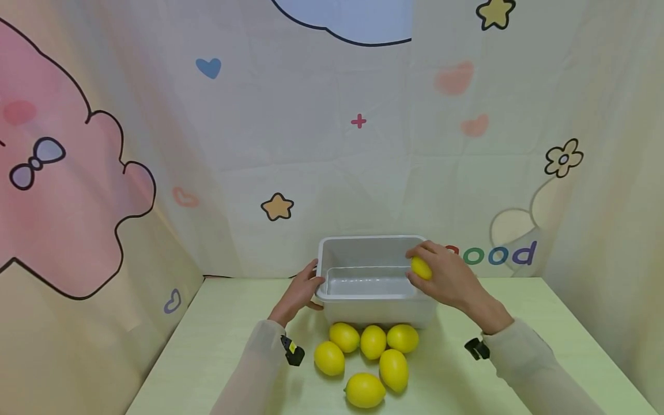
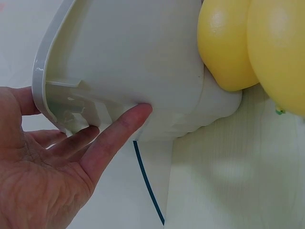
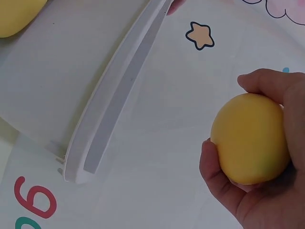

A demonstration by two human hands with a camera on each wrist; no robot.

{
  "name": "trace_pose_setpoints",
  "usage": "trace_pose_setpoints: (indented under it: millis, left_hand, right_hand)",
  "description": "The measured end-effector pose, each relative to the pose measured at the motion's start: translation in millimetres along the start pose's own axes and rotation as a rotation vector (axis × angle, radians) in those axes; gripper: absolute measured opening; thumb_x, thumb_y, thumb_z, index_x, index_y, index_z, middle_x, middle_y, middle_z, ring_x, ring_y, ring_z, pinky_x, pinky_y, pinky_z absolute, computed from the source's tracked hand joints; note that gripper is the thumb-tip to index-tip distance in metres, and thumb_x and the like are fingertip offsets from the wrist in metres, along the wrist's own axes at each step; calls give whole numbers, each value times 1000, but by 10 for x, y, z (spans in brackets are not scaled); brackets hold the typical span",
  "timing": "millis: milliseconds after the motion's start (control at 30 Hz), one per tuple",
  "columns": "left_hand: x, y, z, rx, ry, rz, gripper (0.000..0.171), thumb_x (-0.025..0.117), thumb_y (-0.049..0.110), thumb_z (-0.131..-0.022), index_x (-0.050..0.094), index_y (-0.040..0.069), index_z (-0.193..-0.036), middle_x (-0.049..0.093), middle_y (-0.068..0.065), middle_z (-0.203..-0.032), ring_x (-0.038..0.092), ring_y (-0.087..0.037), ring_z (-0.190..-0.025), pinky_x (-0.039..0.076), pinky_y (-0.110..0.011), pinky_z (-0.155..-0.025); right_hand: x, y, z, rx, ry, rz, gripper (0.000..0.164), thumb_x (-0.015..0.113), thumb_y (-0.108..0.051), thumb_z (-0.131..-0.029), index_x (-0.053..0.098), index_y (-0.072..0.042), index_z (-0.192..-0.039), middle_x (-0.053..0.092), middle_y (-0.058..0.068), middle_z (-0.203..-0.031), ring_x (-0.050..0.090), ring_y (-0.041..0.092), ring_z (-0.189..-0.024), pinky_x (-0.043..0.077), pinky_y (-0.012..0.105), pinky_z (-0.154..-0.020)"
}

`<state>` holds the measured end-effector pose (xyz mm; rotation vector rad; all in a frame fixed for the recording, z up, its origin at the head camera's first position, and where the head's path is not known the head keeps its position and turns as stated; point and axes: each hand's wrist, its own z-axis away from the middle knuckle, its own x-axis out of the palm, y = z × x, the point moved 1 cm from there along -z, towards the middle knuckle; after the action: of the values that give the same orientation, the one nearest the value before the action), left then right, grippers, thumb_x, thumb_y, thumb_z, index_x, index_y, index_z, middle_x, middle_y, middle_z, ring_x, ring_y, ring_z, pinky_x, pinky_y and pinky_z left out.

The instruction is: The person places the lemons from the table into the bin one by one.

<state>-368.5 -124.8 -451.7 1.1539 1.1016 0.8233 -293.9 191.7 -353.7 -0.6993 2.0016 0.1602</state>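
Note:
A white plastic bin point(image 1: 378, 312) stands upright toward the back of the table, its visible floor bare. At its left end my left hand point(image 1: 298, 295) grips it, thumb over the rim and fingers against the outer wall point(image 2: 138, 62). My right hand point(image 1: 450, 278) holds a yellow lemon point(image 1: 421, 268) up at the bin's right end, overlapping the rim in the head view. In the right wrist view, thumb and fingers curl around that lemon point(image 3: 250, 138), apart from the bin's rim point(image 3: 114, 90).
Several lemons point(image 1: 364, 390) lie close together on the pale table point(image 1: 218, 346), just in front of the bin. Behind it hangs a printed curtain point(image 1: 311, 144) with stars and hearts. Black wrist cameras point(image 1: 293, 351) sit near both sleeves.

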Motion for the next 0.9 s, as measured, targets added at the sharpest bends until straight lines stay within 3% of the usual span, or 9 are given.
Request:
trace_pose_setpoints:
  millis: [500,900]
  left_hand:
    - [1,-33,-20,5,2,-15,63,45,25,-103,17,21,-159,34,-21,-156,50,-49,-128,60,-53,-72]
    - [-6,3,15,12,-10,2,65,48,28,-102,17,23,-159,32,-19,-158,48,-48,-131,61,-51,-71]
  right_hand:
    - [30,94,-277,22,-30,11,28,69,-25,-87,69,-10,-111,67,9,-110,62,26,-91,56,43,-79]
    - [41,184,-473,46,-60,16,30,67,-27,-87,68,-9,-111,66,11,-109,60,24,-82,54,38,-71]
